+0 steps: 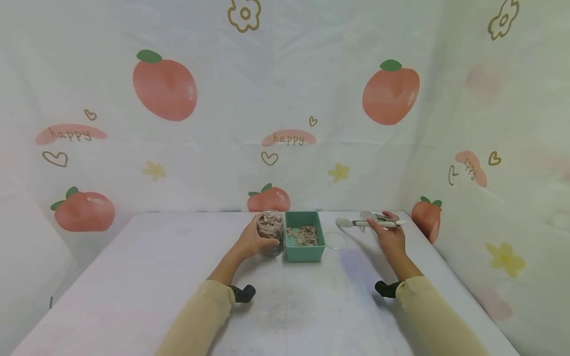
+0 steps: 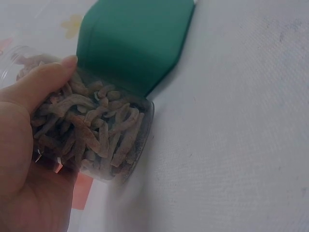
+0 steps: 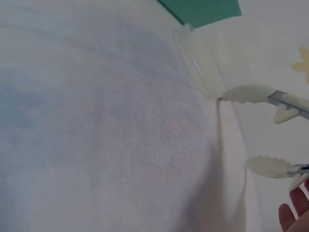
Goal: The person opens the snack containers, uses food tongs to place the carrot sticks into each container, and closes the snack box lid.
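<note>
My left hand point(image 1: 250, 241) grips a clear jar point(image 1: 272, 231), thumb on the near side. Brownish-grey dried strips fill it, seen close in the left wrist view through the jar point(image 2: 99, 128) wall. Touching or nearly touching the jar on its right is a green rectangular box point(image 1: 305, 254) with a layer of similar strips point(image 1: 306, 236) inside. My right hand point(image 1: 393, 242) holds white-tipped tongs point(image 1: 378, 224) near the table's far right. Their two tips point(image 3: 248, 94) are spread apart, with nothing between them. Some right-hand fingers are out of the right wrist view.
A clear round lid point(image 1: 336, 241) lies on the white-covered table point(image 1: 285, 306), just right of the green box. Behind the table's far edge hangs a white fabric wall point(image 1: 213, 148) printed with fruit; another stands along the right side.
</note>
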### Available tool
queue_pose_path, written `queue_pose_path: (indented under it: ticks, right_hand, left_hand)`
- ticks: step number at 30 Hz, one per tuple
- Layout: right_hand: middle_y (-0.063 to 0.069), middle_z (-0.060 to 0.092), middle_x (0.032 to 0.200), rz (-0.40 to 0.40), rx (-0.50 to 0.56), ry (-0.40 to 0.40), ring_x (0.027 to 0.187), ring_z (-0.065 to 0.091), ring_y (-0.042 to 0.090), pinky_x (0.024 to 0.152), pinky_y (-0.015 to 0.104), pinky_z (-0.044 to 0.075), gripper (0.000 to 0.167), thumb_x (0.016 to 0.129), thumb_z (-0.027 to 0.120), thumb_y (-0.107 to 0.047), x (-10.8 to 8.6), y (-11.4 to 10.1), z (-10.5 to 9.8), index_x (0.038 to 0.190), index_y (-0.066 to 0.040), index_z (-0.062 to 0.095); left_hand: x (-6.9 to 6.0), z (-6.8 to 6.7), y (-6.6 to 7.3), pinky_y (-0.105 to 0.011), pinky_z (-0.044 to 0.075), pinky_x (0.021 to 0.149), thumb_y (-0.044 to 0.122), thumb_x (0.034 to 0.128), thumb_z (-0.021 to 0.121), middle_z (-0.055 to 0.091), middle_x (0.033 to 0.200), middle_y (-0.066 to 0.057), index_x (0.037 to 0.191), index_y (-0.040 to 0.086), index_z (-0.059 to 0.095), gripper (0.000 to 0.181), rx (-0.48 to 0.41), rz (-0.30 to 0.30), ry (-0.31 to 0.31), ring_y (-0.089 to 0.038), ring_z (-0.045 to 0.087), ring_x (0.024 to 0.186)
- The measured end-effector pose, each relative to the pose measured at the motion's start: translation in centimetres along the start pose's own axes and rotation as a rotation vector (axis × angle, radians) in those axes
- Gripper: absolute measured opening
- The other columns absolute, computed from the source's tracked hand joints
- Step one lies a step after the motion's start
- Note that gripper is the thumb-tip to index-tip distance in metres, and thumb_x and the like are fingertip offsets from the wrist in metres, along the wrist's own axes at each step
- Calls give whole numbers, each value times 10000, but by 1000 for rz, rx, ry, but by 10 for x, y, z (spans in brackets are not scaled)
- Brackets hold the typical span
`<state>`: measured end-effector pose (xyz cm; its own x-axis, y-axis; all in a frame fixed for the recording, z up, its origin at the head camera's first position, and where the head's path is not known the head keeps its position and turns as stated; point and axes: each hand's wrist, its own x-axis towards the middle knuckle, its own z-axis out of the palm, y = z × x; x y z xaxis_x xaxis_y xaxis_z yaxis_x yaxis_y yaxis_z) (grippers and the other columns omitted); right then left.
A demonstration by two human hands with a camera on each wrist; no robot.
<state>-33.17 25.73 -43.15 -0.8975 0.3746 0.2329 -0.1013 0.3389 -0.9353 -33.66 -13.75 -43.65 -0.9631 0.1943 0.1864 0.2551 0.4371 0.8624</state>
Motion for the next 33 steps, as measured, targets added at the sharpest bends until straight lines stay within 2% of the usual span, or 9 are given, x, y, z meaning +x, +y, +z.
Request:
queue_pose_path:
  ticks: [2, 5, 10, 14, 19, 23, 26, 30, 33]
  right_hand:
    - [180, 537, 1337, 7, -5, -17, 1139, 486, 250, 889, 340, 375, 651, 872, 730, -374, -5, -2, -6, 1387, -74, 467]
    - [152, 545, 1352, 15, -7, -41, 1038, 509, 122, 822, 254, 389, 590, 893, 703, -380, -12, -4, -15, 1361, -86, 495]
    - [158, 578, 1290, -25, -8, -65, 863, 529, -56, 751, 141, 446, 527, 924, 662, -382, -17, -5, -27, 1306, -42, 532]
    - [97, 603, 1181, -62, 122, -105, 835, 585, -38, 731, 151, 508, 449, 930, 678, -246, -21, 1, -31, 1256, 21, 523]
    - [-17, 628, 1129, -114, 274, -166, 878, 607, -10, 749, 144, 502, 374, 906, 687, -70, -29, 6, -35, 1210, 63, 515]
    - [-67, 647, 1112, -179, 292, -205, 869, 595, 12, 741, 158, 512, 412, 911, 676, -62, -34, 8, -41, 1229, 124, 491]
    - [-64, 650, 1114, -192, 338, -240, 883, 612, 26, 741, 193, 532, 383, 932, 637, -35, -38, 12, -48, 1230, 141, 473]
    - [-86, 658, 1107, -155, 380, -287, 913, 652, 27, 785, 184, 511, 326, 970, 577, -43, -43, 18, -55, 1235, 113, 470]
    - [-118, 660, 1075, -120, 320, -289, 895, 661, 13, 808, 137, 447, 361, 988, 569, -103, -44, 21, -56, 1257, 110, 457]
  left_hand:
    - [0, 0, 0, -501, 385, 1015, 229, 728, 875, 480, 1359, -144, 1492, 72, 292, 973, 1, 0, 1, -310, 459, 1246]
    - [1, 0, -1, -500, 390, 1011, 237, 727, 875, 483, 1354, -146, 1492, 68, 289, 979, 4, -5, -4, -309, 464, 1241]
    - [2, -1, -1, -503, 390, 1010, 236, 724, 876, 484, 1354, -141, 1490, 74, 296, 974, 4, -4, 2, -308, 463, 1242]
    - [2, -2, -2, -505, 396, 1003, 242, 728, 873, 485, 1352, -137, 1491, 77, 291, 974, 0, -4, 3, -306, 466, 1237]
    - [2, -3, -3, -503, 398, 1002, 243, 731, 871, 482, 1353, -144, 1496, 73, 278, 983, -10, 3, -5, -311, 467, 1235]
    - [1, -3, -3, -501, 397, 1001, 234, 727, 875, 489, 1343, -142, 1488, 68, 290, 974, -13, 5, 10, -309, 471, 1229]
    - [1, -2, -2, -493, 396, 1003, 235, 729, 874, 489, 1343, -135, 1491, 74, 289, 974, -17, 10, -4, -303, 470, 1229]
    - [0, -1, 1, -493, 395, 1004, 222, 732, 872, 495, 1336, -133, 1488, 73, 294, 963, -27, 7, -9, -302, 473, 1227]
    - [-1, -1, 2, -493, 393, 1008, 215, 737, 868, 491, 1341, -132, 1488, 71, 292, 957, -18, 1, -6, -299, 469, 1233]
